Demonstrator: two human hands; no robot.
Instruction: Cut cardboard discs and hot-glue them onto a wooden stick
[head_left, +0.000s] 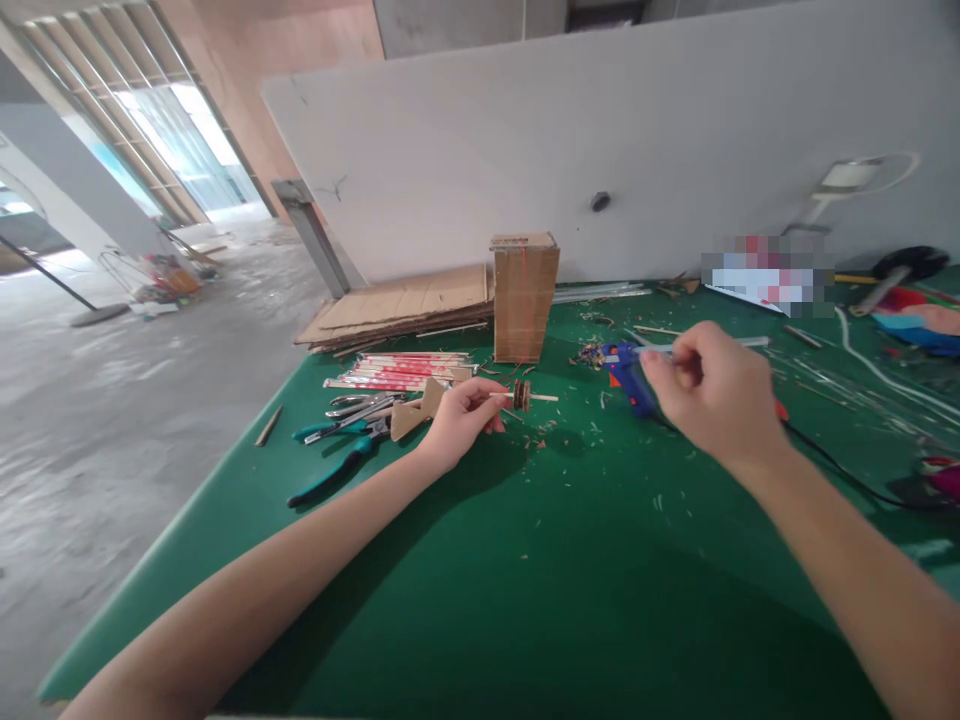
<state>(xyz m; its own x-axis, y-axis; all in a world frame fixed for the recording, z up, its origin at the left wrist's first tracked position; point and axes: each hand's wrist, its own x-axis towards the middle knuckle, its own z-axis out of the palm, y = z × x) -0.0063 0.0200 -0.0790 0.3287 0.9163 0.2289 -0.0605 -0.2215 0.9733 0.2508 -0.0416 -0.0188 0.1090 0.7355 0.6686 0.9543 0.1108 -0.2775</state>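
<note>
My left hand (466,418) pinches a thin wooden stick (546,398) that points to the right. Small brown cardboard discs (522,396) are threaded on the stick, close to my fingertips. Over on the right, my right hand (705,390) has its fingers curled in and the thumb against them; what they hold, if anything, is hidden. Just beside and behind it is a blue glue gun (636,382) with an orange trigger, its nozzle towards the left. A clear glue stick (754,342) shows past my right hand. A bow-shaped cardboard piece (411,415) lies by my left wrist.
Teal-handled pliers (337,475) and red-and-white wrapped sticks (405,370) lie left of my left hand. Behind stand a tall cardboard box (523,305) and stacked cardboard sheets (405,305). A black cord (840,470) runs right. Scraps dot the green table (570,600).
</note>
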